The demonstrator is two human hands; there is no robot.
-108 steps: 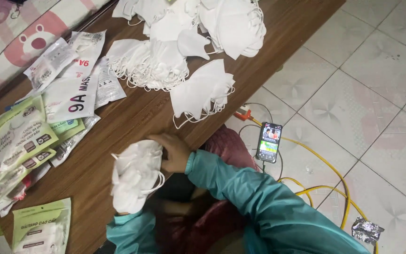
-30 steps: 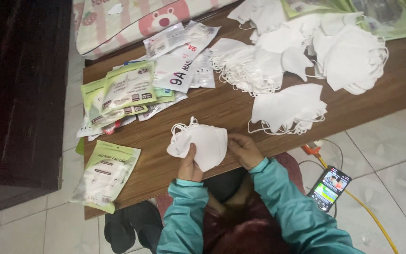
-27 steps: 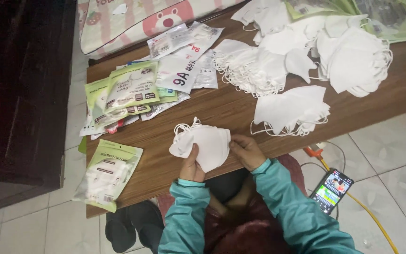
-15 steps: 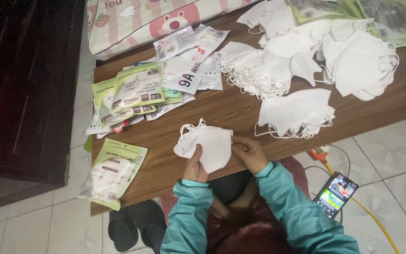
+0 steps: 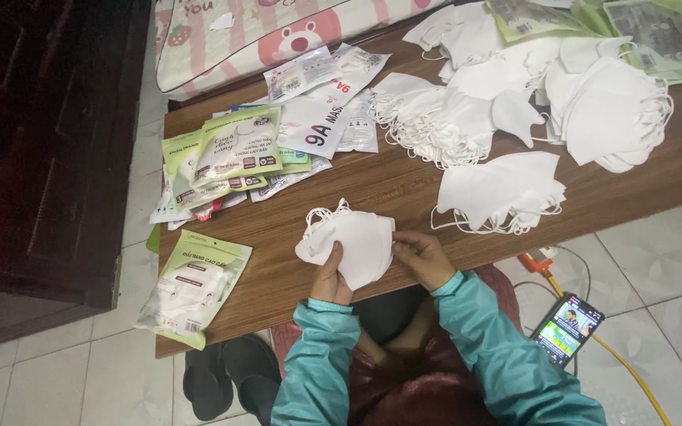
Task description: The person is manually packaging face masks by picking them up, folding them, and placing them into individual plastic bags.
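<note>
Head view: left hand (image 5: 330, 276) and right hand (image 5: 425, 257) grip white masks (image 5: 353, 243).

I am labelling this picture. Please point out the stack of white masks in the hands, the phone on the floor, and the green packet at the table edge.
stack of white masks (image 5: 357, 244), head view, middle of top mask.
phone (image 5: 568, 330), head view, lit screen.
green packet (image 5: 195, 285), head view, clear window over its middle.

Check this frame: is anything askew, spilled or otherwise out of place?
Yes. A filled green mask packet hangs partly over the near-left edge of the wooden table. A lit phone lies on the floor tiles by a yellow cable. Both hands grip a stack of white masks.
</note>
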